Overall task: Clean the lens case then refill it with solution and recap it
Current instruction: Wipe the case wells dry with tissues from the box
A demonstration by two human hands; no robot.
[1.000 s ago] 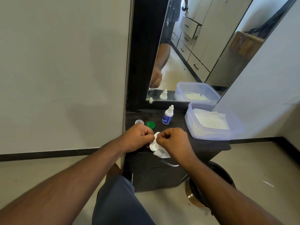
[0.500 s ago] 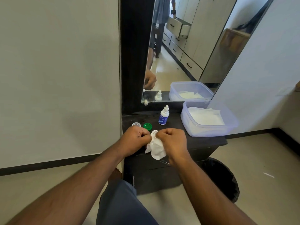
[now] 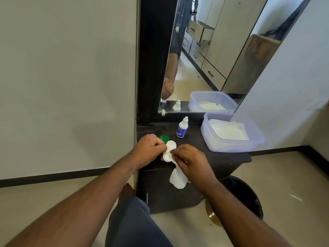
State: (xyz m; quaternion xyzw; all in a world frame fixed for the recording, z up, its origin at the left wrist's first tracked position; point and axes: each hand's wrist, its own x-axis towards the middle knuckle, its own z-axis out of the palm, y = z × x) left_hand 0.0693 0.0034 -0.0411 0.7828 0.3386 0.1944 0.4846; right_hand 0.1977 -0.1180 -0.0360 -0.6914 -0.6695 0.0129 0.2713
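1. Counted from left to right on the dark bench (image 3: 222,156): one pale cap (image 3: 153,135), mostly hidden behind the left hand; one green cap (image 3: 164,138); one white lens case (image 3: 169,151); one solution bottle (image 3: 182,128) with a blue label, standing upright; one clear plastic tub (image 3: 235,146) with white tissues inside. A black bin (image 3: 247,196) stands on the floor to the right of the bench.
2. The left hand (image 3: 148,151) is curled nearly closed, pinching the left edge of the lens case between thumb and fingers.
3. The right hand (image 3: 191,161) is also closed narrow, gripping a white tissue (image 3: 178,178); its fingertips press on the lower well of the case, and the loose end of the tissue hangs down below the hand.
4. The lens case is held up just above the bench's front edge, between the two hands. Both wells are uncapped and face the camera, one above the other. The case is plain white; whether the wells are wet or dry cannot be told.
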